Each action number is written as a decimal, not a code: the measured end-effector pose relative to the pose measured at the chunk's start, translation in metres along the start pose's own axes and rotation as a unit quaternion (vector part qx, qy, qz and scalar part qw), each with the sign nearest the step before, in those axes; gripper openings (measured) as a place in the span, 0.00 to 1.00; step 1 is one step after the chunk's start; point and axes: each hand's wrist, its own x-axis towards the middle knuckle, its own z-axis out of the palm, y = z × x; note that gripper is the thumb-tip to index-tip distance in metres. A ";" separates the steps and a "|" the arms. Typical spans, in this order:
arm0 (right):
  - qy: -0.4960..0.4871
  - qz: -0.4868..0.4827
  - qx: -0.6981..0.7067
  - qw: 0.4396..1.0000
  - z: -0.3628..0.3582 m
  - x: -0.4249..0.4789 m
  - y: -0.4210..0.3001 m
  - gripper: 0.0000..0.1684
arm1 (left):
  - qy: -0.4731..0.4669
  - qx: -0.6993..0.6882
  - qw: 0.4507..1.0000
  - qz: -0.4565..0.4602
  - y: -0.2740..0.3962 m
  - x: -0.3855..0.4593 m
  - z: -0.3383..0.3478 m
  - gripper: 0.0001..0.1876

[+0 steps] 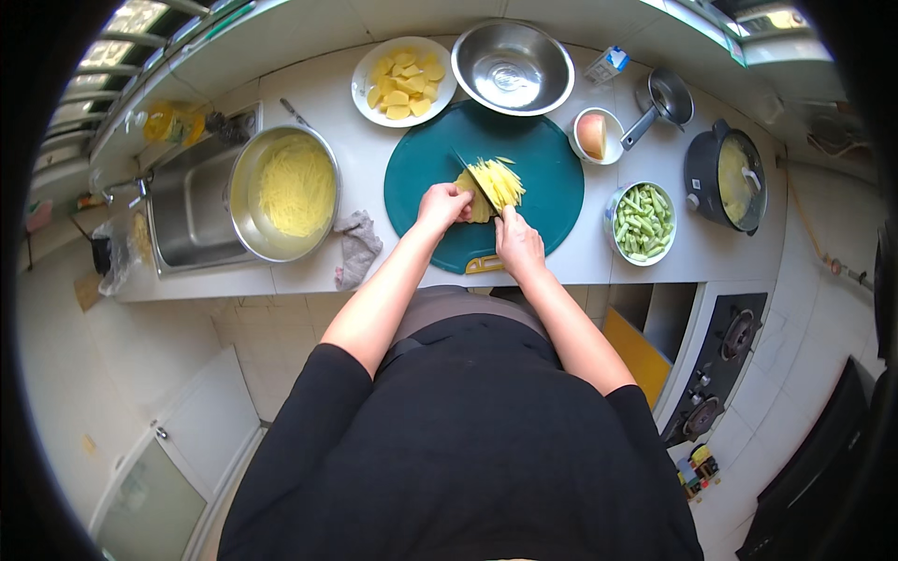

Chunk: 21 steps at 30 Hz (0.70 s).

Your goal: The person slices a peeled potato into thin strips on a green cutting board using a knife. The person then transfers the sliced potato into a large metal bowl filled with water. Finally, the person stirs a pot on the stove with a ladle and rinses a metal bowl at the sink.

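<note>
On the round green cutting board (421, 168), potato slices (480, 209) lie under the fingers of my left hand (446, 206), which presses them from the left. My right hand (518, 242) grips the handle of a kitchen knife (481, 184). Its dark blade slants up and left across the potato, between the slices and a heap of cut potato strips (502, 184). My right fingers hide most of the handle. One loose strip sits just beyond the heap. A yellow grip is set into the board's near edge.
Left stand a steel basin (330, 217) of potato shreds, a grey cloth (358, 249) and a sink (196, 210). Behind are a plate (361, 88) of potato slices and a steel bowl (512, 70). Right are a bowl (640, 260) of cut green beans, a small bowl (617, 144), a saucepan (673, 95) and an electric pot (701, 172).
</note>
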 end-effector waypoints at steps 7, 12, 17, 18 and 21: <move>-0.024 -0.015 -0.075 0.997 0.008 0.005 -0.001 0.06 | 0.050 0.044 0.997 -0.042 0.005 0.012 0.004 0.10; -0.028 -0.015 -0.080 0.996 -0.012 -0.009 -0.021 0.07 | 0.050 0.066 0.994 -0.074 0.013 0.014 0.003 0.12; -0.054 0.001 -0.096 0.994 -0.017 -0.017 -0.021 0.07 | 0.064 0.082 0.990 -0.091 0.020 0.010 0.007 0.13; -0.056 0.000 -0.095 0.994 -0.017 -0.017 -0.021 0.07 | 0.068 0.089 0.989 -0.095 0.021 0.009 0.007 0.13; -0.033 -0.008 -0.085 0.996 -0.017 -0.023 -0.022 0.07 | 0.070 0.095 0.988 -0.101 0.025 0.005 0.006 0.14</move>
